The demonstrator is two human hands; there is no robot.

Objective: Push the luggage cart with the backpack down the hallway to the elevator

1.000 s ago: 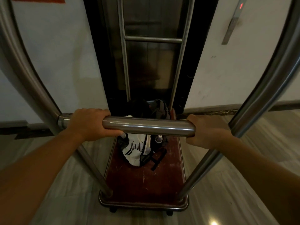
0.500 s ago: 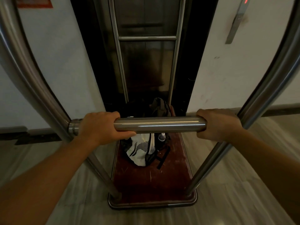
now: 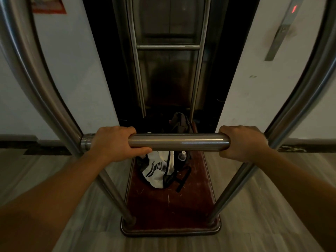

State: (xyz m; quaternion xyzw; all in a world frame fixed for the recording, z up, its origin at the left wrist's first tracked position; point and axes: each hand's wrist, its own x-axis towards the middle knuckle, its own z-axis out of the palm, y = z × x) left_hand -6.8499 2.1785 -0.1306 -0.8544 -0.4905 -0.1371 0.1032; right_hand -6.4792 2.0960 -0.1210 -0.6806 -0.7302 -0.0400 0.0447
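- both hands wrapped tight round the cart's handle bar (image 3: 178, 142): left hand (image 3: 113, 142) at the left end by the upright, right hand (image 3: 242, 142) capping the right end
- luggage cart (image 3: 171, 211) sits square on to the elevator (image 3: 168, 57), its front end right up in the dark doorway
- backpack (image 3: 160, 171) is on the red carpeted deck, toward the far half, partly hidden behind the bar, a strap trailing off to its right
- compared with a second ago the doorway fills more of the view and the far frame lines up dead centre with it, so the cart has rolled a bit closer and straightened out
- elevator doors look closed behind the far frame, tho it's dark in there so not 100% sure
- call panel (image 3: 281, 31) is on the wall to the right with a red light lit at the top
- I'd say the push is basically finished, nowhere left to roll until those doors open
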